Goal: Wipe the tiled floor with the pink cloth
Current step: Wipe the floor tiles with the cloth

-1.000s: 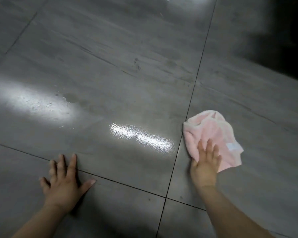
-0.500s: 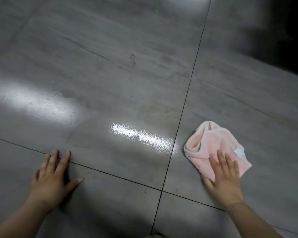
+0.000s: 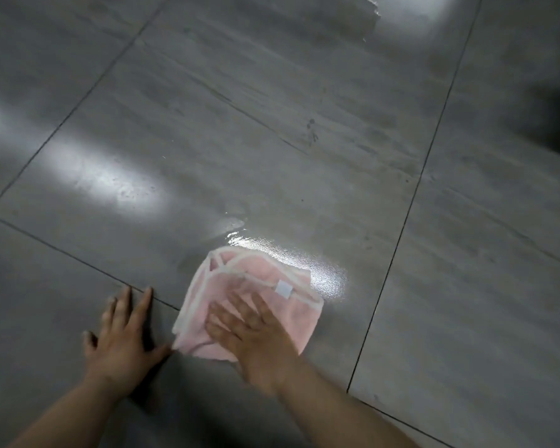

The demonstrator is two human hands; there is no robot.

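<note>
Now we're mid-wipe: our right hand (image 3: 256,334) presses the pink cloth (image 3: 259,274) flat, fingers spread though blurred, left hand (image 3: 123,341) splayed on the tiled floor (image 3: 272,140) at its eight o'clock. A wet sheen (image 3: 324,276) at one o'clock, probably water, awaits wiping.

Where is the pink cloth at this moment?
In the head view the pink cloth lies on the tiled floor, low centre, under the right hand, just right of the left hand, at the near edge of a wet patch.
</note>
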